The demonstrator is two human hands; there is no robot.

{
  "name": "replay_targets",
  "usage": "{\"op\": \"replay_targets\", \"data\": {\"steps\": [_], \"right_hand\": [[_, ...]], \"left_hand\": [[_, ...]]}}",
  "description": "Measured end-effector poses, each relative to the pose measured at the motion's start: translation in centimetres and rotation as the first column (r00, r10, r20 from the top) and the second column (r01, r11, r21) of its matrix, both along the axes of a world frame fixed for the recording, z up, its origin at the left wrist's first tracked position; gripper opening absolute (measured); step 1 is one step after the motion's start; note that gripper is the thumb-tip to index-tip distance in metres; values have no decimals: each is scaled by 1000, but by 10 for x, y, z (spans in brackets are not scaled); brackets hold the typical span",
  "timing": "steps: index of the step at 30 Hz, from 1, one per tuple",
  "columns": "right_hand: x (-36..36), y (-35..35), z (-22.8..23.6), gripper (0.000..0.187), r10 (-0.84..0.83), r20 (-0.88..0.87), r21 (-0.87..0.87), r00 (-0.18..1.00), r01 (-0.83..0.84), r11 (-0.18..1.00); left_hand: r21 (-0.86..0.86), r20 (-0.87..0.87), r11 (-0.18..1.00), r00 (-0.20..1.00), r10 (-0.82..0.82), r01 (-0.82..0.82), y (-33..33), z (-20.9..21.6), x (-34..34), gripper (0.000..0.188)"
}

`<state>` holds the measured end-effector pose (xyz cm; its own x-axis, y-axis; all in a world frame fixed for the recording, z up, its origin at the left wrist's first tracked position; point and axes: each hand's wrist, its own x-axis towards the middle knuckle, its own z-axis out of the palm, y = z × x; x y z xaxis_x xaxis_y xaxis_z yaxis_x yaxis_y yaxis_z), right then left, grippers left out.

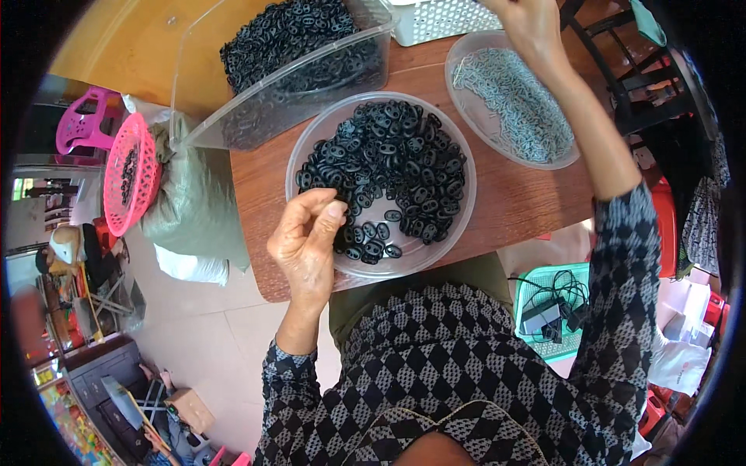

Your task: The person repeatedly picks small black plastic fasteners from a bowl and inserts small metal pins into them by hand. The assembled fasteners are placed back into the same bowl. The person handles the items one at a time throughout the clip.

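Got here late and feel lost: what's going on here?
A person in a dark patterned top is at a brown wooden table. The left hand, nearly closed in a pinch, is at the left side of a round clear plastic tub of small black two-holed pieces; whether it holds anything isn't clear. The right hand, partly cut off, is at the far side of an oval clear plastic tray of thin blue-grey pieces. A clear rectangular plastic bin beyond the tub holds more black pieces.

Red print (688,380) on white bag (674,360); not legible
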<state>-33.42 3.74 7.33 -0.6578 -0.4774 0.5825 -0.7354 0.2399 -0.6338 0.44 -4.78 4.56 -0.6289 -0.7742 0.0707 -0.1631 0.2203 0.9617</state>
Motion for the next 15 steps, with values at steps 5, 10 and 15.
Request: {"op": "replay_targets", "data": {"steps": [5,10,15], "right_hand": [[-57,-26,-22,16,-156,-337,89,928,196,976],[-11,-18,-34,14,-65,-253,50,965,80,996],[12,9,-34,10,25,-161,23,987,-22,1000]], "left_hand": [[-443,229,861,960,-161,250,-1,4,-13,15],[-667,366,589,889,-274,456,-7,4,-29,20],[-652,537,432,781,-318,623,-17,4,-23,16]]}}
